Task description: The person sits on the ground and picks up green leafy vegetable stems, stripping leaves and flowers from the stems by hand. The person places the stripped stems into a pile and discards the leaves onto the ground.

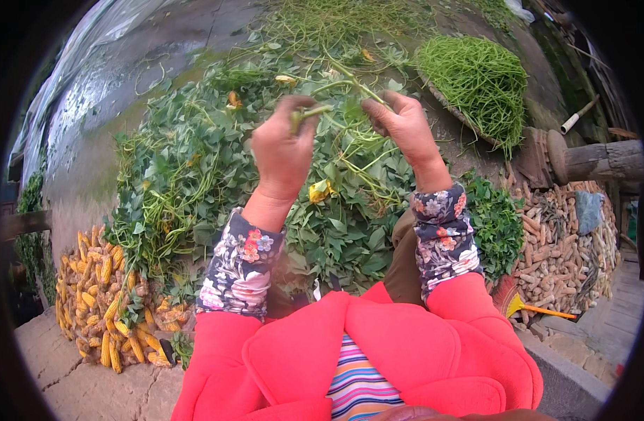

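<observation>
Both hands are raised over a wide heap of leafy green vines (195,152). My left hand (286,139), slightly blurred, is closed on a short piece of green stem (314,110). To its right, my right hand (401,118) pinches a longer green vine stem (353,79) between thumb and fingers; the stem runs up and to the left. Thin stems and leaves hang below the right hand, and whether it holds them too cannot be told. A yellow wilted blossom (320,191) lies on the leaves between the forearms.
A basket heaped with thin green stems (474,87) stands at the upper right. Yellow corn cobs (106,268) are piled at the left, bare corn cobs (551,252) at the right near an orange-handled broom (543,310). A wooden post (606,160) juts in at the right.
</observation>
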Demonstrator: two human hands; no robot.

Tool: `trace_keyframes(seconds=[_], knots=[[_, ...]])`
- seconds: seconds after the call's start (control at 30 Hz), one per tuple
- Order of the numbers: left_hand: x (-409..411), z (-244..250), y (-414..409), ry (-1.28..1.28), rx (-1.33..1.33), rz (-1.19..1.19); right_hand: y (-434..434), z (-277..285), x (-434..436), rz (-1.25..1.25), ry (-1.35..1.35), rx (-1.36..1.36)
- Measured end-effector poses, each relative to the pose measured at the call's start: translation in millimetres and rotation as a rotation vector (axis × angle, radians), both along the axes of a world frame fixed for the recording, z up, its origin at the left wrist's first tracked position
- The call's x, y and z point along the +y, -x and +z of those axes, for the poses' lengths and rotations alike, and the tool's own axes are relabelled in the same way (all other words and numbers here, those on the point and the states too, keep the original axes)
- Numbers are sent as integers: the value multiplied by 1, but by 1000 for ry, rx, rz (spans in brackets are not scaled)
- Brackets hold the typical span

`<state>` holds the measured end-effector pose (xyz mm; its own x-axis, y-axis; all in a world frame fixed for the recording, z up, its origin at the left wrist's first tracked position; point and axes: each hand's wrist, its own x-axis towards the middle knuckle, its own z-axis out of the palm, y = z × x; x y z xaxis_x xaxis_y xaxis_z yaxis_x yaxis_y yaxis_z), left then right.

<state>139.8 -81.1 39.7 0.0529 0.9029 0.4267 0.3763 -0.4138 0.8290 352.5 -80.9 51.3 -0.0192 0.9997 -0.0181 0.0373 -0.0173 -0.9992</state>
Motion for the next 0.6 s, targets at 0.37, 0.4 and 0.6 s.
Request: trace_keyframes(seconds=[0.37,0.4,0.6], knots=[[8,-25,-6,299,-143,-415,27,-6,-3,-59,-166,-132],[8,-24,-9,316,-252,-399,28,-3,-4,-61,-153,-101],[9,4,-5,531,-852,-157,37,0,-7,-51,-105,23]])
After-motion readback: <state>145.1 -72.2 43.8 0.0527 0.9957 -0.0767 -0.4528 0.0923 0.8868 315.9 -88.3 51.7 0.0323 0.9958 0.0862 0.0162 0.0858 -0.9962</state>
